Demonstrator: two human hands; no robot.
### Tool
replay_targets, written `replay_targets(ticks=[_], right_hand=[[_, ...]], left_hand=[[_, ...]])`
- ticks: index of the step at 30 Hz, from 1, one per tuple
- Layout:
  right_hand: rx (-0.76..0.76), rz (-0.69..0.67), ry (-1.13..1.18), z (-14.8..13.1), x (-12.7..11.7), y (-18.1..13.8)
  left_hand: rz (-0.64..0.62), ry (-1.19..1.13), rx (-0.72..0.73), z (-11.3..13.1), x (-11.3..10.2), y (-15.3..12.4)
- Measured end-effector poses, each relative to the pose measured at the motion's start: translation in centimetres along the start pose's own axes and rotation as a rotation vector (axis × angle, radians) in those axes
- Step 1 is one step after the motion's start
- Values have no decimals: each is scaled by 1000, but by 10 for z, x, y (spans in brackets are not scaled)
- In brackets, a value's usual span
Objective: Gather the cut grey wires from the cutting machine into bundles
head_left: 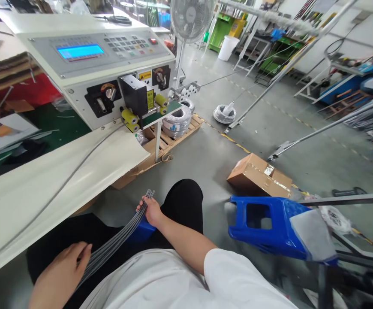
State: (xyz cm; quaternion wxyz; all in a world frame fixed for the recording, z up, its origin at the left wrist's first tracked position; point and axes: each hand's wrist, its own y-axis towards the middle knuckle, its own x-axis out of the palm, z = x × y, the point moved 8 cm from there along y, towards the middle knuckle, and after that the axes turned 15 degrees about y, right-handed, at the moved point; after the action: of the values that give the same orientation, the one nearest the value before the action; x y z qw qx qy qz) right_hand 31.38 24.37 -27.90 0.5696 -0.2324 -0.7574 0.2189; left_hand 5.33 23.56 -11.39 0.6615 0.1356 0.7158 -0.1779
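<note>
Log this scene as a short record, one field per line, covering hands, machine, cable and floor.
Right hand: closed around the grey cable bundle, near one end
Left hand: at the bundle farther along; its grip is partly hidden
Machine: blue screen lit, yellow rollers in front
Single cable: runs from the rollers along the cream chute
Pallet: bears wrapped coils
Floor: cardboard box, blue stool
</note>
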Motion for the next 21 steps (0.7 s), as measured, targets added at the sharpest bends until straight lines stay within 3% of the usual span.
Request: replay_targets(ticks=[5, 8, 14, 21], right_hand=[[-1, -18, -21, 0, -1, 1], [-12, -21, -21, 1, -3, 3], [-1, -62, -37, 0, -2, 5], [7, -57, -59, -6, 5, 0]], left_hand=[[319, 8, 245, 63, -62, 30], [479, 4, 305, 76, -88, 38], [628, 43, 100, 53, -120, 61], [553, 98, -190, 21, -130, 99]])
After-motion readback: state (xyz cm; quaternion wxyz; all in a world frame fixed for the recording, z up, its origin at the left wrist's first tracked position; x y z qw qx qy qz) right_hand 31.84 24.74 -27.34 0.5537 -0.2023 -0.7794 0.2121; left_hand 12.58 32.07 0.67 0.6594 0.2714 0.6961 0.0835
